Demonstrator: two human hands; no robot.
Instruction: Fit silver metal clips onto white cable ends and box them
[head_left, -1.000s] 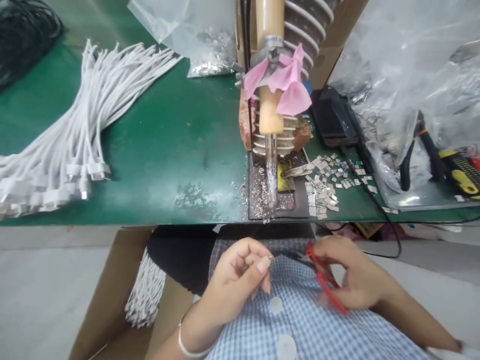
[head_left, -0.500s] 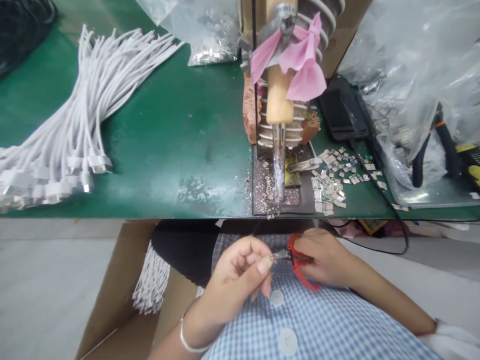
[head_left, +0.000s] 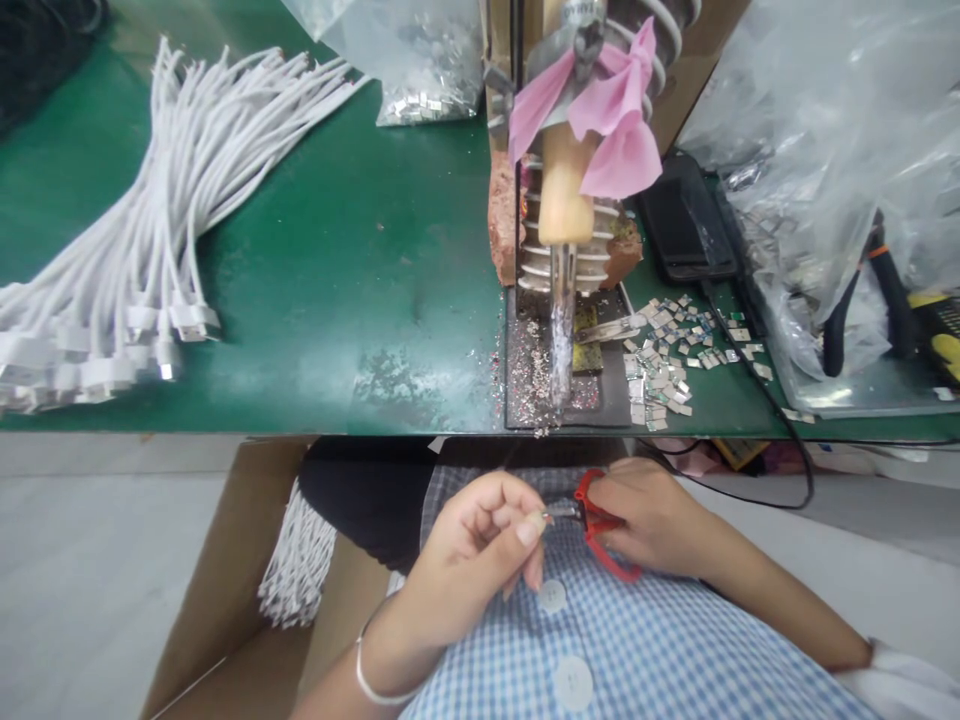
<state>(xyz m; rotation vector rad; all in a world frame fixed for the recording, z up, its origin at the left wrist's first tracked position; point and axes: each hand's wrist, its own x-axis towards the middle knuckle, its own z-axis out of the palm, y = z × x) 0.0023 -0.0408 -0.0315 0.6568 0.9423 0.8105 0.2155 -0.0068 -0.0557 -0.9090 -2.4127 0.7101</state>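
Note:
Over my lap, just below the table's front edge, my right hand (head_left: 637,510) grips red-handled scissors (head_left: 592,535) with the fingers through the loops. Their blades point left and end at the fingertips of my left hand (head_left: 487,540). Thumb and forefinger of that hand are pinched together on something too small to make out, mostly hidden by the fingers. Above my hands, a soldering iron (head_left: 566,200) with a wooden handle and a pink cloth strip is fixed tip down over a dark plate strewn with solder bits.
White USB cables (head_left: 157,220) lie bundled on the green table (head_left: 352,280). Small metal connectors (head_left: 660,370) are scattered right of the iron, near a phone (head_left: 686,220), pliers (head_left: 877,290) and plastic bags (head_left: 832,110). A cardboard box (head_left: 206,560) with more white cables stands below left.
The scissor blades look closer together than before, at my left fingertips. Both hands keep nearly the same place. The view has shifted slightly.

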